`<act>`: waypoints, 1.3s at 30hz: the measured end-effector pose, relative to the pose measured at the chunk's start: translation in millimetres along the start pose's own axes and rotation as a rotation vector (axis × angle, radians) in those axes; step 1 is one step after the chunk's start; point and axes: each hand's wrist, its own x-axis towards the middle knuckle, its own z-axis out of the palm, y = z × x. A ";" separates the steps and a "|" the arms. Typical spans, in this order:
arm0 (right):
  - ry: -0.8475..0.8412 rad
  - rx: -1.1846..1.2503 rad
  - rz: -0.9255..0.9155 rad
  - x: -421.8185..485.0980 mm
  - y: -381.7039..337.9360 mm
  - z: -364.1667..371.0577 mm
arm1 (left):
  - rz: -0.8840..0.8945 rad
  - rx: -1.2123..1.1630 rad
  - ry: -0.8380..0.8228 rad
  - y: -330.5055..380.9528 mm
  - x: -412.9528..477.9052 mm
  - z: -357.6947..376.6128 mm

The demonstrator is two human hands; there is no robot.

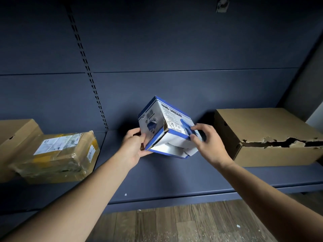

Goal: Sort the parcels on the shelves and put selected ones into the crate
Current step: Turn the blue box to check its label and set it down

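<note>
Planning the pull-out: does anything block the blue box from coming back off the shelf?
Nothing visible does. The left hand and right hand hold the blue box over bare shelf. The taped parcel to its left and torn cardboard box to its right stand apart from it. The crate is out of view.

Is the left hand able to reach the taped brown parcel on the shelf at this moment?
Probably not yet: the left hand grips the blue-and-white box. Otherwise nothing stands on the shelf between it and the taped parcel.
</note>
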 end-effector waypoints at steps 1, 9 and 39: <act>0.017 -0.047 0.010 1.3 2.3 -2.8 | -0.012 -0.007 0.003 -0.9 -0.2 -1.0; -0.074 0.356 0.575 1.2 20.1 -15.8 | -0.020 0.003 0.007 0.5 -1.5 -5.3; -0.130 0.358 0.353 -7.1 23.9 -5.2 | 0.467 0.728 -0.079 -11.0 6.8 -11.9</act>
